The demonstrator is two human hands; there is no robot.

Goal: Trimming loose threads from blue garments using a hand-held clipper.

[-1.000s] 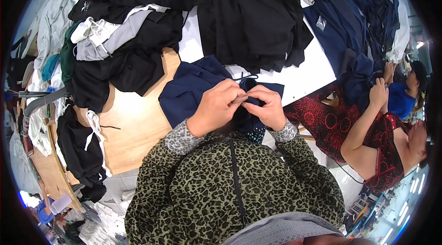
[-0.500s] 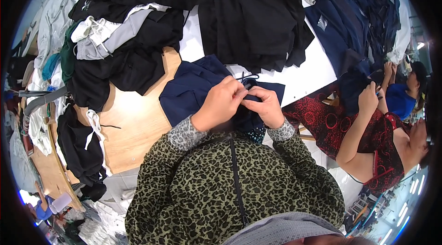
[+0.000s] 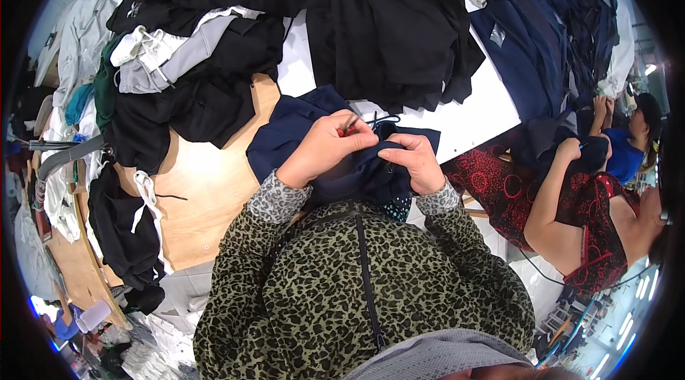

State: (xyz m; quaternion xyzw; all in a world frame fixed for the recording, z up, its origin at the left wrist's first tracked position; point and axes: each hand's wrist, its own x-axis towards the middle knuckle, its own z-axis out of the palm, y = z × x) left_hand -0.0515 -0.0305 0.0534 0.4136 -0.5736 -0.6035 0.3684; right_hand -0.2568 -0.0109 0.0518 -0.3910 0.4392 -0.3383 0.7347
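Note:
A navy garment [image 3: 289,123] lies bunched at the table's near edge, with part of it hanging against my lap. My right hand [image 3: 414,161] pinches a fold of its cloth between thumb and fingers. Close beside it, my left hand [image 3: 330,146] is closed, fingertips at the same fold. A small red tool with a metal tip [image 3: 347,127] sits in the left fingers; its exact kind is partly hidden. Just beyond the hands a dark drawstring [image 3: 385,120] loops out of the garment onto the white tabletop.
Black garments [image 3: 389,23] are stacked ahead, and more black clothes lie left with grey shorts [image 3: 171,62] on top. Navy garments [image 3: 524,44] pile up at far right. A co-worker in a red-patterned dress [image 3: 492,184] handles dark cloth close on my right. Wooden tabletop [image 3: 207,216] shows at left.
My left hand has shifted a little left and turned, bringing the red tool into sight. My right hand keeps its pinch on the fold. The co-worker's near hand has lowered.

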